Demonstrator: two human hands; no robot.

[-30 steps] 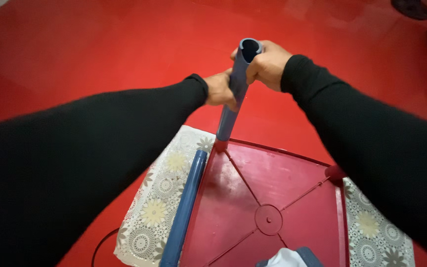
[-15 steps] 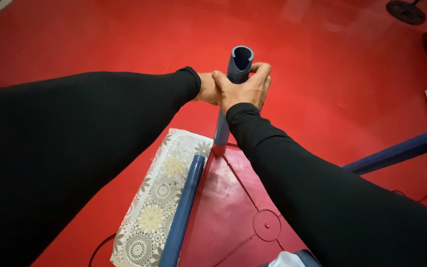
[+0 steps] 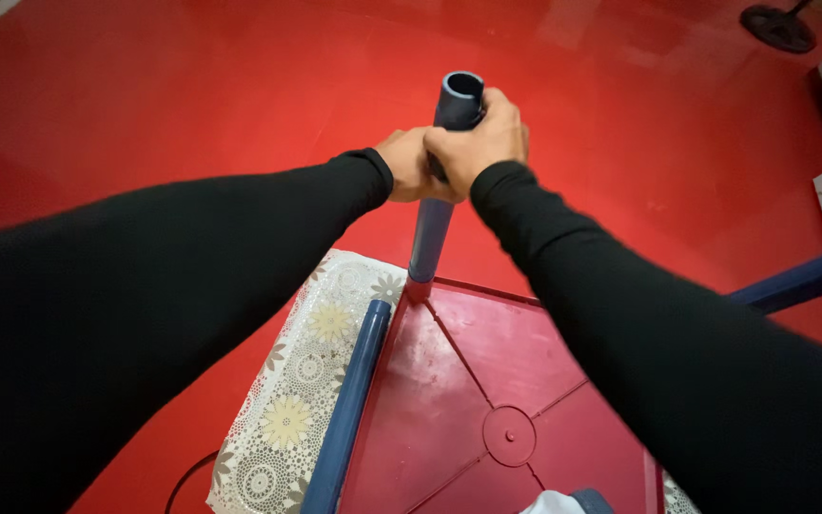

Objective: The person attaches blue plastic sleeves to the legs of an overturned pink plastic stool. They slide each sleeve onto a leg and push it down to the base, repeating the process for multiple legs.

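Both hands grip one upright blue tube leg, a hollow round pipe whose open dark mouth shows at its top end. The right hand wraps the tube just below that mouth, fingers clamped tight around it. The left hand sits just beside and slightly lower, touching the right hand, its fingers closed on the same tube, though mostly hidden behind the other hand. Both arms wear long black sleeves of smooth, matte cloth.

The leg stands at the far corner of an upturned red plastic table, its underside facing up: flat, glossy panels split by raised ribs that run to a round boss near the middle. A second blue tube leg lies along the table's left edge, smooth and rounded at its far end. A third blue leg sticks out to the right.

Under the table lies a lace-patterned cloth, pale with round floral motifs. All rests on a shiny red floor. A dark fan base stands far right.
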